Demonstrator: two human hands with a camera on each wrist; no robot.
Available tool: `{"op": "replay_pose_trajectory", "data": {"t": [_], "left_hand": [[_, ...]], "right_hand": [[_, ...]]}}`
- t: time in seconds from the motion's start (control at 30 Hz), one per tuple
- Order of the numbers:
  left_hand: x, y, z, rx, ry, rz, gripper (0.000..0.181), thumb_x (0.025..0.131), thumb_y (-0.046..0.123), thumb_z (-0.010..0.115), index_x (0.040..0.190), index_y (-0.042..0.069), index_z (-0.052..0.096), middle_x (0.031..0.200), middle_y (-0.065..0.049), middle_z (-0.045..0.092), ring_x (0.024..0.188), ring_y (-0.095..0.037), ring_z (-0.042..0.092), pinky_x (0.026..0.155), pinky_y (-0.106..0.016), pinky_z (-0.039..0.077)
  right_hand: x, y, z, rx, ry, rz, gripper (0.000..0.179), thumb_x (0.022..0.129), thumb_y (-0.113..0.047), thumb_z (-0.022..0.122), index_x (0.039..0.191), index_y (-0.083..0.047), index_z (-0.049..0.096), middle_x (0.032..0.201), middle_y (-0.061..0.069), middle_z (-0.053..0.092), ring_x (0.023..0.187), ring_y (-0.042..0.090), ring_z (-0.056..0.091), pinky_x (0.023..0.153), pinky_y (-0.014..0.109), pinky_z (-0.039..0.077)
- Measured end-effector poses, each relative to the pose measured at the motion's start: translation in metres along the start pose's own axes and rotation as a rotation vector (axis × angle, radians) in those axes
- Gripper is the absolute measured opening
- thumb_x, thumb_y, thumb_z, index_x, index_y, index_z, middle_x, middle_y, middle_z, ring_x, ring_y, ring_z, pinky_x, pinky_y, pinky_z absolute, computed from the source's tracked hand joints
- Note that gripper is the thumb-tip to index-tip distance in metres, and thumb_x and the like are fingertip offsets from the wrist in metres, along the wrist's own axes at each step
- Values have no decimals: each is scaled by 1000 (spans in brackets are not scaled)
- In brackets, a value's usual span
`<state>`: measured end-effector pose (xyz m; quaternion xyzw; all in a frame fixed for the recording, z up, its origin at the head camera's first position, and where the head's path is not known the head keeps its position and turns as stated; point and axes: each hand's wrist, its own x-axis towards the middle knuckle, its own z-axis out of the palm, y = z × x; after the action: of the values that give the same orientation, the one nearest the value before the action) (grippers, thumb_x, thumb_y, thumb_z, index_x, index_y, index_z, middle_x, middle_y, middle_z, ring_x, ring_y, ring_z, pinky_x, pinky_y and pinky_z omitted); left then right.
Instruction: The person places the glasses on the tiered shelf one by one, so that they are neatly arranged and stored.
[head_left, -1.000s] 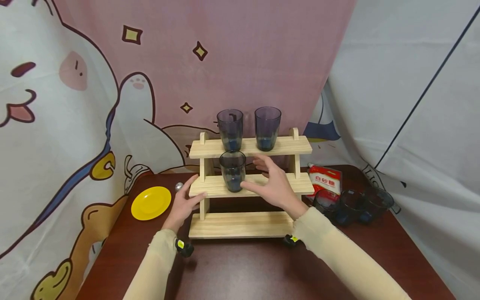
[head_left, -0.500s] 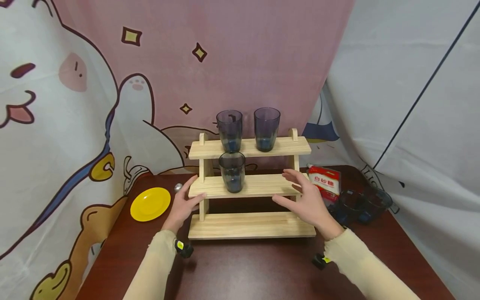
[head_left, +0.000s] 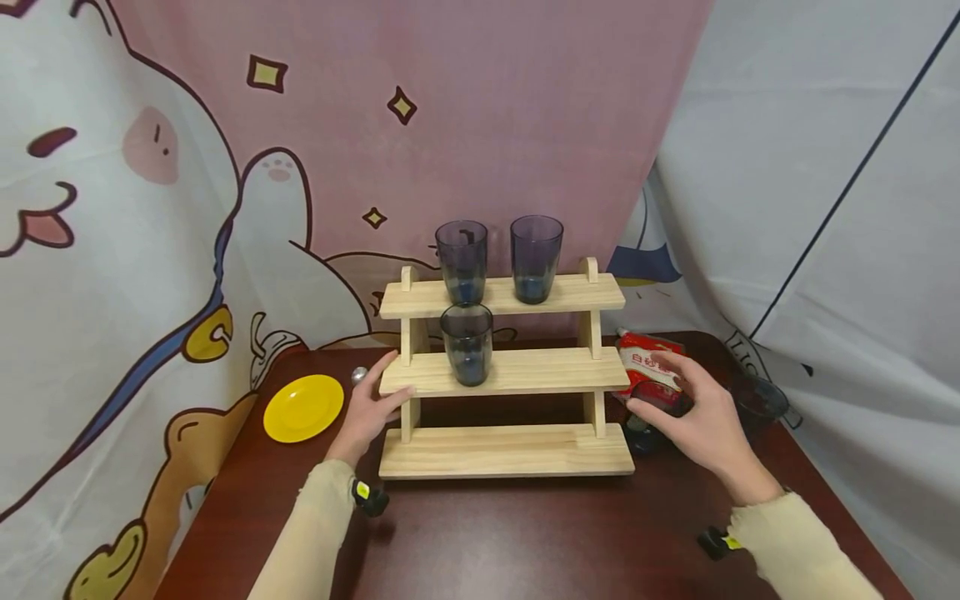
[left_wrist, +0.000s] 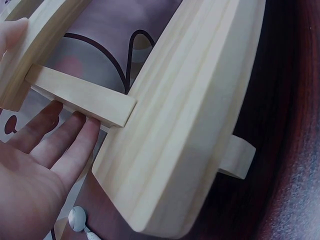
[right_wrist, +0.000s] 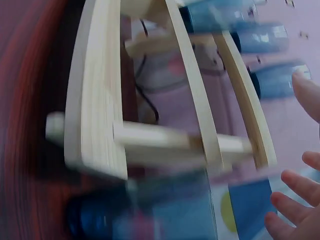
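My left hand (head_left: 366, 419) holds the left end of the middle board of a three-tier wooden shelf rack (head_left: 510, 452); its other fingers touch the upright (left_wrist: 80, 95). My right hand (head_left: 705, 421) is spread with nothing held, at the dark drinking glasses right of the rack. One glass (head_left: 643, 432) shows left of that hand, another (head_left: 761, 402) right of it; what lies behind the hand is hidden. On the rack's middle board stands one upright glass (head_left: 468, 346). Two more, a left glass (head_left: 462, 262) and a right glass (head_left: 536, 260), stand on the top board.
A red and white sugar bag (head_left: 648, 362) lies behind the right-hand glasses. Left of the rack are a yellow plate (head_left: 303, 408) and a spoon (left_wrist: 77, 219). All rest on a dark red-brown table (head_left: 487, 542), with printed cloth behind.
My right hand has moved away from the glass on the middle board, rightward past the rack's end to the glasses on the table. My left hand stays at the rack.
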<state>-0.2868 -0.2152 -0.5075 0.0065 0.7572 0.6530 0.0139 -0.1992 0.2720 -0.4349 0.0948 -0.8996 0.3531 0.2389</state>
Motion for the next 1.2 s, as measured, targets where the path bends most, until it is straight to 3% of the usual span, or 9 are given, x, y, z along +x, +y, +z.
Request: {"op": "replay_pose_trajectory", "data": {"t": [0.1, 0.23, 0.33, 0.47, 0.6, 0.83, 1.0, 1.13, 1.2], "left_hand": [[0, 0, 0, -1, 3, 1, 78, 95, 27, 82, 159, 44, 42, 165, -9, 39, 124, -37, 65, 101, -60, 54], [0, -1, 0, 3, 9, 6, 77, 94, 28, 82, 158, 44, 43, 163, -9, 41, 123, -37, 65, 100, -60, 54], [0, 0, 0, 4, 8, 14, 76, 94, 27, 82, 158, 44, 44, 162, -9, 42, 122, -37, 66, 99, -60, 55], [0, 2, 1, -3, 4, 15, 77, 95, 26, 82, 159, 43, 43, 161, -10, 43, 120, -35, 66, 99, -58, 56], [-1, 4, 1, -6, 2, 12, 79, 94, 26, 82, 160, 41, 42, 161, -11, 43, 120, -36, 66, 98, -58, 56], [1, 1, 0, -7, 2, 15, 79, 93, 28, 83, 159, 42, 43, 161, -11, 42, 120, -37, 67, 97, -58, 57], [3, -2, 0, -3, 5, 16, 79, 92, 31, 85, 158, 43, 44, 162, -10, 42, 120, -37, 67, 98, -58, 57], [-9, 17, 3, 6, -2, -6, 79, 95, 24, 82, 161, 37, 42, 163, -13, 39, 123, -39, 65, 100, -60, 55], [-14, 26, 4, 8, -6, -21, 78, 96, 21, 80, 163, 34, 40, 164, -15, 39, 124, -40, 64, 101, -60, 54]], "right_hand": [[-2, 14, -17, -39, 14, 32, 87, 80, -29, 95, 151, -6, 52, 143, 23, 58, 124, 43, 57, 104, 22, 45], [-5, 38, -39, -80, 21, 102, 86, 84, -34, 91, 155, -9, 49, 148, 24, 55, 129, 45, 53, 113, 45, 44], [-7, 58, -55, -92, 27, 168, 84, 89, -37, 86, 159, -12, 46, 152, 24, 52, 133, 46, 49, 120, 46, 38], [-10, 85, -72, -107, 25, 245, 85, 94, -41, 80, 162, -10, 40, 157, 28, 45, 137, 51, 44, 116, 63, 34], [-12, 108, -83, -115, 4, 296, 90, 96, -43, 77, 164, -6, 32, 161, 33, 36, 140, 58, 37, 113, 71, 30], [-16, 138, -91, -164, -64, 363, 95, 99, -49, 69, 166, -2, 22, 160, 41, 28, 132, 67, 37, 100, 78, 35], [-21, 150, -90, -116, -143, 377, 95, 103, -47, 63, 167, 1, 13, 159, 45, 26, 133, 69, 35, 95, 80, 36], [-23, 159, -88, -39, -192, 378, 90, 107, -43, 58, 167, 1, 7, 161, 44, 22, 134, 71, 32, 97, 80, 33], [-24, 165, -86, -5, -207, 379, 88, 108, -41, 57, 168, -1, 6, 161, 44, 22, 135, 70, 31, 109, 59, 43]]}}
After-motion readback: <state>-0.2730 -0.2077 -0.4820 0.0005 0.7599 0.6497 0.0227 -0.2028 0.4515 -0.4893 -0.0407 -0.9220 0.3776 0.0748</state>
